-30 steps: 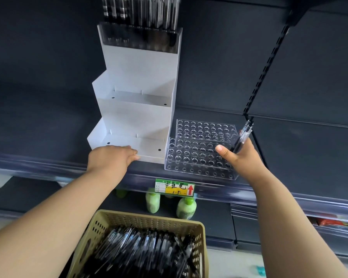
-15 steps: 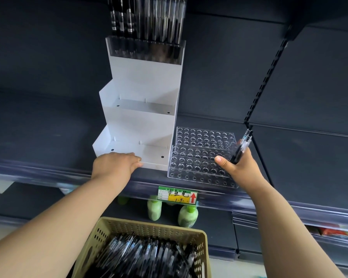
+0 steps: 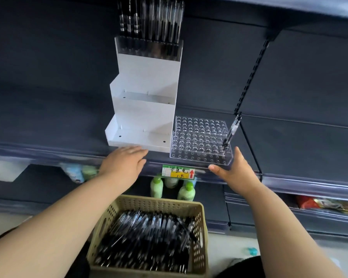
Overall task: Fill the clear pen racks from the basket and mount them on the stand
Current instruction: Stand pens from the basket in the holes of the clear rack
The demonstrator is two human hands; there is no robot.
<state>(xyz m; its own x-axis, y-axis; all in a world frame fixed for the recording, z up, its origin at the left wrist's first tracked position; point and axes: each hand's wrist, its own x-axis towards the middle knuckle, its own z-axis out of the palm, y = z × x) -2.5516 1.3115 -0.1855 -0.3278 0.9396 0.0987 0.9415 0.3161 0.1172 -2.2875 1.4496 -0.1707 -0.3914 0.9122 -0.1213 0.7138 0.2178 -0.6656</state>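
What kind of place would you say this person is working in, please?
Most likely a shop aisle being stocked: a slotted shelving upright, a handwritten price label on the shelf rail, and green-capped bottles displayed below it.

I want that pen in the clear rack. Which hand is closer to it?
Right. The right hand is just below the pen, before the rack; the left hand is over by the white stand.
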